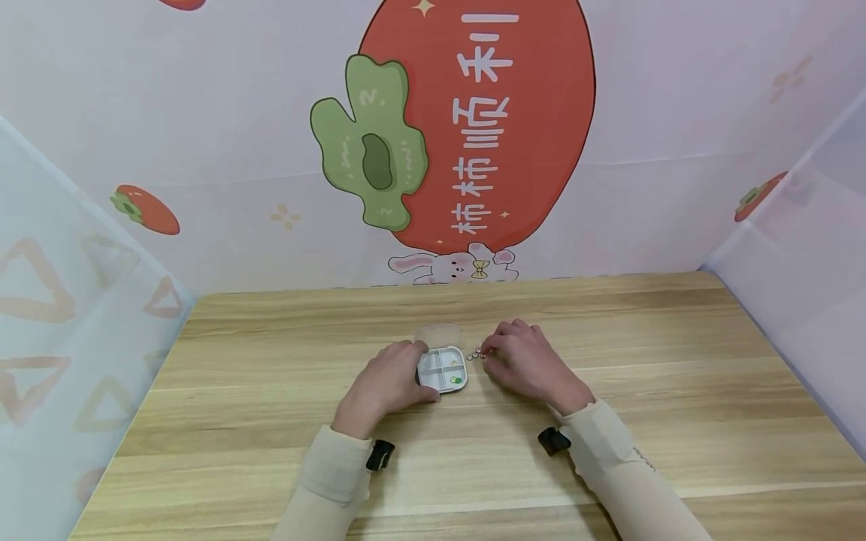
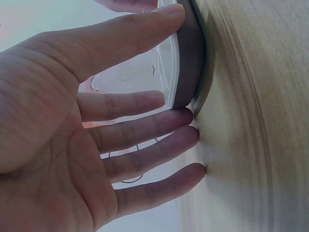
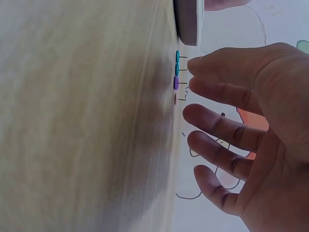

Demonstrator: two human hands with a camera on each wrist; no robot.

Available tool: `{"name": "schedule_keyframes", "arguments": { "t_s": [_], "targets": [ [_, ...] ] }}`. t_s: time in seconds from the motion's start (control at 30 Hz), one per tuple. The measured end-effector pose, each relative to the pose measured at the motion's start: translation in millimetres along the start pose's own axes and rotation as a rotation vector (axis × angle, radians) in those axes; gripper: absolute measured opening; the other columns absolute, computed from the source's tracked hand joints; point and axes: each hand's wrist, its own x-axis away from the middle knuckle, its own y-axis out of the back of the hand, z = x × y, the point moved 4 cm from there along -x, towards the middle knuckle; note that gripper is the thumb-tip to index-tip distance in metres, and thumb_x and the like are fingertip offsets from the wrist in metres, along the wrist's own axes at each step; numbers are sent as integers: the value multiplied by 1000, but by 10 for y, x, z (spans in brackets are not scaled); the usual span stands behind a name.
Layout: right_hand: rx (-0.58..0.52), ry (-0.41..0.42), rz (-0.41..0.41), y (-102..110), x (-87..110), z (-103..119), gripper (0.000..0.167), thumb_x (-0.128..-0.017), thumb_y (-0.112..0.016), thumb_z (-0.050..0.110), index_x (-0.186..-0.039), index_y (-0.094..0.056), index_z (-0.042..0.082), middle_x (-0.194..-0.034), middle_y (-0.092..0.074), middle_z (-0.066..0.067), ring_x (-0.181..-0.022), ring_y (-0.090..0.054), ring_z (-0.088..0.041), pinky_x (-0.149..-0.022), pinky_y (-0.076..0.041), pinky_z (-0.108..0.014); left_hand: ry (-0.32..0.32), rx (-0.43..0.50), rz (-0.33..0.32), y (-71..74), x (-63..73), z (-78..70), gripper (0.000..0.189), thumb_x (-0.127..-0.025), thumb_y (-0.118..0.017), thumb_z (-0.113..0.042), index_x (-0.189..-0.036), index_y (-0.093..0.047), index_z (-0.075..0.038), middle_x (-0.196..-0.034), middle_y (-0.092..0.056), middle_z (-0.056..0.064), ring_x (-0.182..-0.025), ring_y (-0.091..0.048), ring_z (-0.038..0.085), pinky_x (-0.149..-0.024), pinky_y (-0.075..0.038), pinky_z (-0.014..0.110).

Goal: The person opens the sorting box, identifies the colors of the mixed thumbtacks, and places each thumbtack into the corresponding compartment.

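Note:
A small white box point(image 1: 429, 378) with divided compartments lies on the table, its clear lid point(image 1: 436, 333) folded back behind it. My left hand point(image 1: 387, 379) holds the box from the left, thumb on the near rim and fingers along the far side. Green and yellow thumbtacks point(image 1: 456, 380) lie in its right-hand compartments. Just right of the box, several thumbtacks point(image 3: 176, 83) with teal, purple and reddish heads stand in a row, points up. My right hand point(image 1: 531, 364) hovers beside them, thumb and index fingertips close to the pins, with nothing visible between them.
The wooden table point(image 1: 473, 473) spreads around both hands. A printed cloth point(image 1: 250, 150) with a large red persimmon hangs along the table's back edge, and pale cloth walls stand at both sides. Black camera mounts point(image 1: 380, 455) sit at both wrists.

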Motion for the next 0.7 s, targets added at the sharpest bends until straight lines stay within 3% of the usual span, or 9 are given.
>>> {"name": "schedule_keyframes", "arguments": {
  "t_s": [0.3, 0.7],
  "targets": [
    [5, -33, 54, -20, -4, -6, 15, -91, -76, 20, -105, -79, 15, -99, -65, 3, -98, -54, -21, -86, -42, -46, 7, 1, 6, 0, 11, -5, 62, -75, -92, -28, -122, -64, 0, -107, -65, 8, -86, -57, 19, -82, -51, 39],
    [9, -44, 66, -5, 1, 18, 10, -90, -76, 16, -100, -79, 15, -97, -65, 4, -96, -54, -20, -83, -42, -43, 7, 8, 3, 4, 13, -16, 62, -75, -92, -27, -122, -64, 1, -108, -65, 9, -86, -57, 20, -82, -51, 39]
  ]
}}
